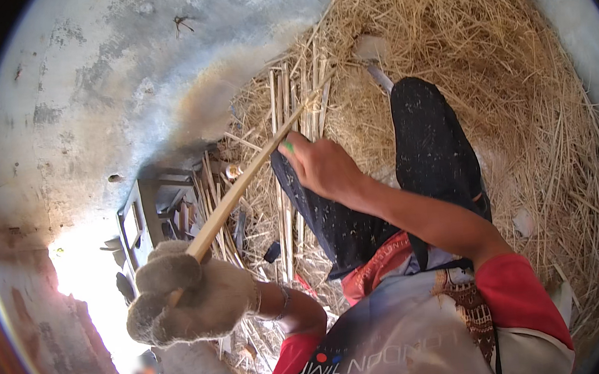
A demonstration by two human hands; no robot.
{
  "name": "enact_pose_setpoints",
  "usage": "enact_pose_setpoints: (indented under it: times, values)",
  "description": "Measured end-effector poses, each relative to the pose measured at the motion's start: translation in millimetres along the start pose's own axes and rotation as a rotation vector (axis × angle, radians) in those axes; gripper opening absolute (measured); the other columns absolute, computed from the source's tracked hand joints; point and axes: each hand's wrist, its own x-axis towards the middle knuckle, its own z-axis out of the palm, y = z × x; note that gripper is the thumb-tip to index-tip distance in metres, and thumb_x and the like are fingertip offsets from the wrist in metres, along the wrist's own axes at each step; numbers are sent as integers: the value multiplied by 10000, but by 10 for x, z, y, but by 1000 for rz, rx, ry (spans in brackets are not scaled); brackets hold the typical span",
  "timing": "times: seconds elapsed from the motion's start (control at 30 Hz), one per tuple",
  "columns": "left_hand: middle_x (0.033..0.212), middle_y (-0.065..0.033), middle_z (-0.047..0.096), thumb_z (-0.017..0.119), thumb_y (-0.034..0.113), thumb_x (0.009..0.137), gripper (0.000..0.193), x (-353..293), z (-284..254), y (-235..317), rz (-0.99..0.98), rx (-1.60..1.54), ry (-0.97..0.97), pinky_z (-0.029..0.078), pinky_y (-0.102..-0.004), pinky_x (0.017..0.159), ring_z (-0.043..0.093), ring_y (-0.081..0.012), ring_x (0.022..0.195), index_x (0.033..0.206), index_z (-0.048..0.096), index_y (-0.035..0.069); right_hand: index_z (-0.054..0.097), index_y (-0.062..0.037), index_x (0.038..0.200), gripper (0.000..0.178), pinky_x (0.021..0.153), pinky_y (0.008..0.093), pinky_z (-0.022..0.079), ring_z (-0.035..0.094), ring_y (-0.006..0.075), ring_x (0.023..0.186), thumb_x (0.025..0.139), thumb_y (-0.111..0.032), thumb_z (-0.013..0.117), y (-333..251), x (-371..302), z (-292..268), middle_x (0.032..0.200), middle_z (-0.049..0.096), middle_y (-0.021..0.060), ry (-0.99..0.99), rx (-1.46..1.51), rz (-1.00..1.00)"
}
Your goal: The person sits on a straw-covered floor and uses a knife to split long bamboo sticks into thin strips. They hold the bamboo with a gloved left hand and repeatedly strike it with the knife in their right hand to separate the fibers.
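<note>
A long, pale bamboo strip (233, 196) runs slantwise from lower left to upper middle. My left hand (193, 290), in a thick, dirty light glove, is closed round its near end. Farther along, by my left knee, my right hand (323, 167) is bare and curled against the strip, with a green mark on a finger. Its other fingers are hidden, so whether a tool is under them cannot be seen. Beyond the hands, several narrow strips (280, 92) lie side by side on the ground.
Loose straw-like shavings (456, 24) are heaped over the floor ahead and to the right. A worn plaster wall (126, 74) rises on the left, above a bright opening (86, 277). Next to it stands a dark frame (146, 207) with wood pieces. A flat blade-like piece (379, 79) lies by my right knee.
</note>
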Motion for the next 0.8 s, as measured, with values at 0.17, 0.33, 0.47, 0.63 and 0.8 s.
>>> enact_pose_setpoints:
  times: [0.17,0.33,0.47,0.63,0.8]
  values:
    - [614,-63,516,510,196,941,131,24,-29,-98,12,-36,-26,551,-283,435,569,-165,514,891,450,91,561,73,1050,236,376,406,458,587,279,433,977,-148,521,595,187,136,554,582,146,-21,-185,114]
    - [646,-74,529,517,194,930,140,140,-219,-239,285,507,-67,592,-291,501,557,-147,517,902,431,88,556,72,1068,249,398,431,486,639,290,476,989,-162,526,321,172,168,542,582,161,-78,-36,53]
    - [767,-92,575,519,185,946,127,195,-291,-394,150,394,-140,564,-267,433,593,-152,541,930,460,73,574,71,1036,214,511,484,513,654,378,593,927,-112,556,1107,363,168,650,629,213,-28,-326,178]
    - [962,-133,595,513,236,959,202,116,-121,-219,222,581,-45,604,-250,456,678,-206,667,1001,468,44,540,69,1113,389,556,518,490,639,406,612,1035,-299,441,817,284,85,649,620,234,-163,-19,396]
    - [902,-118,599,487,220,965,208,201,-211,-349,1,144,-17,623,-258,493,685,-196,663,1044,477,28,512,7,1088,273,413,431,399,528,240,379,1035,-258,482,643,206,40,481,509,92,-80,120,167]
